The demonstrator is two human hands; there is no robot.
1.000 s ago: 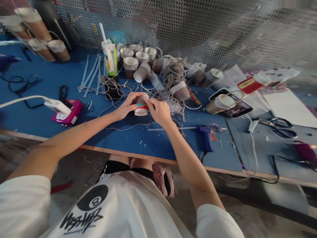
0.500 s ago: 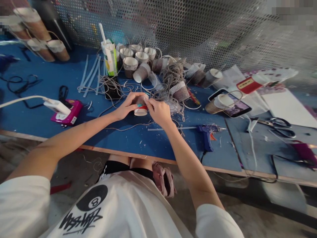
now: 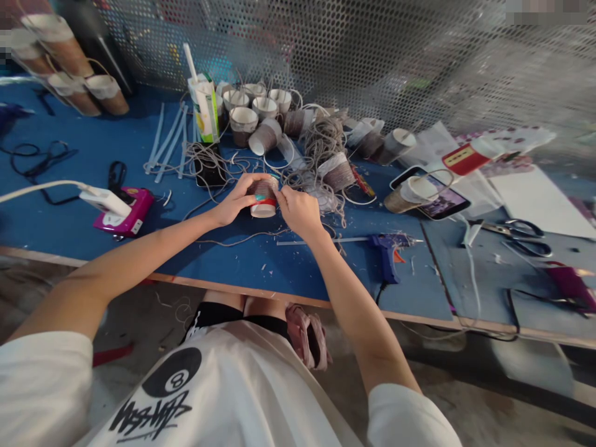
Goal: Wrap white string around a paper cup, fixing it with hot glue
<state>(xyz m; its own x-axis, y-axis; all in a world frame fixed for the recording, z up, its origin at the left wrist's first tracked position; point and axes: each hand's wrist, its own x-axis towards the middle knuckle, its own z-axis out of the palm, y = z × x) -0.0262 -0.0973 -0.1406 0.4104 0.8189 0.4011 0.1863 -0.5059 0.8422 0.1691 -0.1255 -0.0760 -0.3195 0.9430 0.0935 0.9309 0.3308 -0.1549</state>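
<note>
Small paper cup with a red band, half wrapped in brown twine [image 3: 264, 200], sits low over the blue table [image 3: 261, 267]; left hand [image 3: 235, 202] cups its side, fingers curled round it; right hand [image 3: 299, 211] pinches twine at the rim; looks light and crushable, so I'd grip the sides gently.

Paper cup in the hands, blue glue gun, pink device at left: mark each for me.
paper cup [image 3: 264, 205]: head view, on the red band of its side wall, between the two hands.
blue glue gun [image 3: 387, 256]: head view, on its handle.
pink device [image 3: 125, 211]: head view, on its top face.
</note>
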